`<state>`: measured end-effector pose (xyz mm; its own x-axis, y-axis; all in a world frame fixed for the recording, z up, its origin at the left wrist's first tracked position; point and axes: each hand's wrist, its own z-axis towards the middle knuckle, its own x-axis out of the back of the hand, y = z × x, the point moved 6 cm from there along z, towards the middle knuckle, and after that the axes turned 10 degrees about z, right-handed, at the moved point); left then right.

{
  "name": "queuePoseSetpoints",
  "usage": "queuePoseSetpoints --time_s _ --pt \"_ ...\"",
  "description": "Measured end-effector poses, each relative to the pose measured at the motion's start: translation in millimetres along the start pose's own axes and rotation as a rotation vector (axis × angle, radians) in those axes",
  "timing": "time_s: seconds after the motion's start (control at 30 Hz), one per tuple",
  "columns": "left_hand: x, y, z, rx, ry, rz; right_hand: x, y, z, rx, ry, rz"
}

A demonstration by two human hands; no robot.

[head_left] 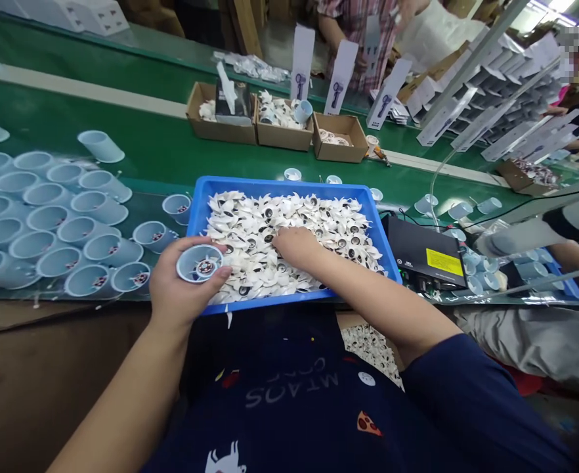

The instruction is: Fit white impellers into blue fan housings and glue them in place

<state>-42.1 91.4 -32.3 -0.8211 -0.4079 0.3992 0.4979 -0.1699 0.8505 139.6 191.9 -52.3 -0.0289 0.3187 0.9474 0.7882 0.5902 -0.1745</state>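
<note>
The head view shows your left hand [169, 289] at the near left corner of the blue tray [199, 210], with a light blue cup [186, 261] in it. The grip of this hand is closed around the cup: the thumb lies on the near side, the fingers go round the other side, and the open mouth faces up toward you, so the small round part [207, 267] inside can be seen. Your right hand [297, 248] is bent down into the white bladed wheels [243, 220], which fill the tray on the green table [151, 154]. The tips of this grip are partly hidden among the blades, so I cannot tell if they pinch one wheel or only touch the heap. The cup looks like smooth, thin plastic; I think it is light and rather stiff, but a little slippery, so it is better to hold it around the outer wall, with gentle pressure, and to keep the fingers away from the part inside. The wheels seem also very light, and their pointed blades may bend or catch one another; I would take a wheel by its dark round centre, or near it, and not by a blade tip. At your left, many more light blue cups [80, 230] lie close together.
</note>
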Motion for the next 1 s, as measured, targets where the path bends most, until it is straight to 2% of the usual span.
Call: queuePoseSetpoints --time_s 0.13,0.2,0.27,0.37,0.43,0.5,0.6,0.7,0.8,0.87,0.93,1.0 --pt "6.0 -1 -1 0.039 -0.021 -0.068 11 7 -16 -0.004 0.010 0.068" --pt "9.7 -3 -4 0.060 -0.060 -0.124 21 11 -36 -0.022 0.060 0.236" --pt "11.3 -3 -11 0.048 -0.143 -0.197 23 11 -62 -0.029 0.097 0.748" --pt "8.4 6 -25 -0.018 -0.313 -0.217 11 -4 -98 -0.004 0.004 1.780" --pt "2.8 16 -33 -0.070 -0.424 -0.110 1 -19 -114 0.023 -0.096 2.146" --pt "-3.5 27 -38 -0.138 -0.498 0.045 -6 -29 -122 0.025 -0.144 2.294" --pt "-9.1 44 -39 -0.269 -0.508 0.184 -14 -36 -124 -0.015 -0.174 2.356" --pt "-10.1 55 -40 -0.357 -0.486 0.205 -19 -37 -123 -0.044 -0.189 2.340" --pt "-9.9 58 -42 -0.376 -0.481 0.240 -16 -35 -125 -0.003 -0.091 2.192" --pt "-11.2 62 -45 -0.409 -0.481 0.289 -4 -34 -129 0.072 0.081 1.886" --pt "-14.3 69 -50 -0.478 -0.470 0.330 13 -38 -133 0.155 0.261 1.447" --pt "-18.2 77 -56 -0.534 -0.433 0.358 26 -46 -135 0.211 0.366 1.089"
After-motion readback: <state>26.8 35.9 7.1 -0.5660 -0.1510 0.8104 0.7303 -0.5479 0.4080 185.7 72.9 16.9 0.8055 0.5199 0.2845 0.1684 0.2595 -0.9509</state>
